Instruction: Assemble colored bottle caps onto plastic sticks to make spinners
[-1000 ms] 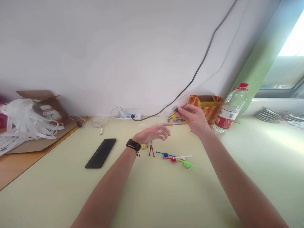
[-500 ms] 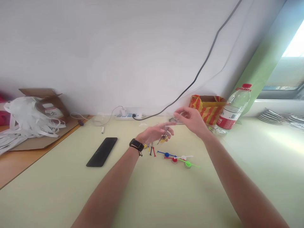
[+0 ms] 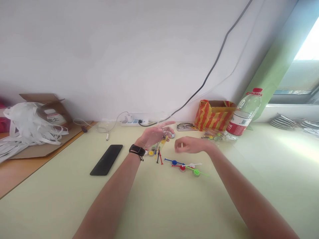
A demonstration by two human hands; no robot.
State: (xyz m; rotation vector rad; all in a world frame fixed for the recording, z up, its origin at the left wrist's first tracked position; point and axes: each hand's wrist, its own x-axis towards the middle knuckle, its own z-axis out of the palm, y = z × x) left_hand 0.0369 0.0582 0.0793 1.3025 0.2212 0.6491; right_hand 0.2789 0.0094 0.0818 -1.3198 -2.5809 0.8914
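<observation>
My left hand (image 3: 155, 134), with a dark watch on its wrist, holds a clear plastic bag (image 3: 161, 128) with small coloured pieces, one of them yellow. The bag's outline is faint. My right hand (image 3: 191, 145) hovers to the right, apart from the left. Its fingers curl together, and whatever they hold cannot be made out. Below the hands lie assembled arrow spinners: a blue spinner (image 3: 174, 162), a red spinner (image 3: 182, 168), a white spinner (image 3: 192, 165) and a green spinner (image 3: 196, 172). Loose arrows (image 3: 158, 156) and a yellow disc (image 3: 151, 153) lie under my left hand.
A black phone (image 3: 106, 160) lies left. Eyeglasses (image 3: 184, 126), a striped bag (image 3: 213, 116), a packet of small pieces (image 3: 213, 135) and a water bottle (image 3: 243, 116) stand or lie back right. A power strip (image 3: 134, 121) sits against the wall; white straps (image 3: 32, 126) fill the far left.
My right hand has come down and slightly left, uncovering the eyeglasses. My left hand has shifted a little left and up with the bag. The spinners stay where they were.
</observation>
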